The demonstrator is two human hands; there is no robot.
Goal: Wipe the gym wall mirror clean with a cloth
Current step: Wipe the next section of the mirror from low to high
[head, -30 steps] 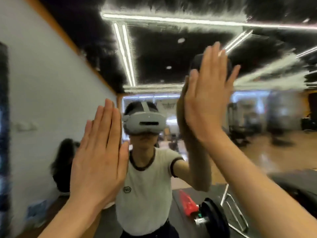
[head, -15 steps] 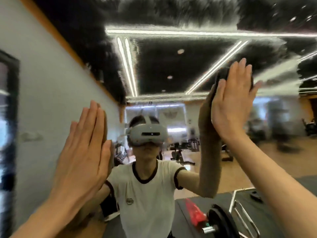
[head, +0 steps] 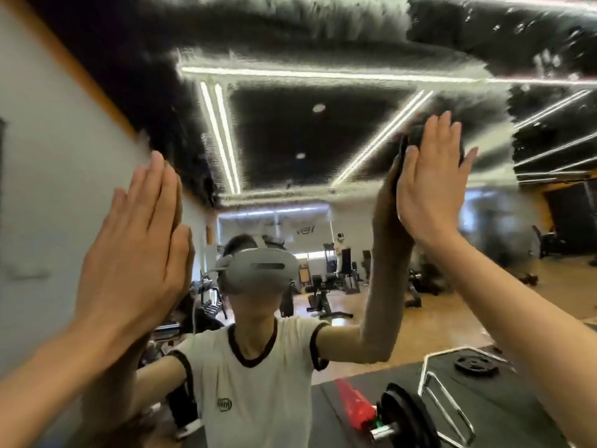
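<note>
Since half a second ago the right hand [head: 429,185] has stayed high on the large wall mirror [head: 323,134], while the view has tipped so the reflected person sits lower. That hand lies flat with straight fingers, pressing a dark cloth [head: 408,137] against the glass; only the cloth's rim shows past the fingertips and thumb side. The left hand [head: 135,253] is also flat and open, palm on the mirror, lower and well apart. Between them the glass is smeared. A black weight plate [head: 407,415] appears reflected at the lower right.
</note>
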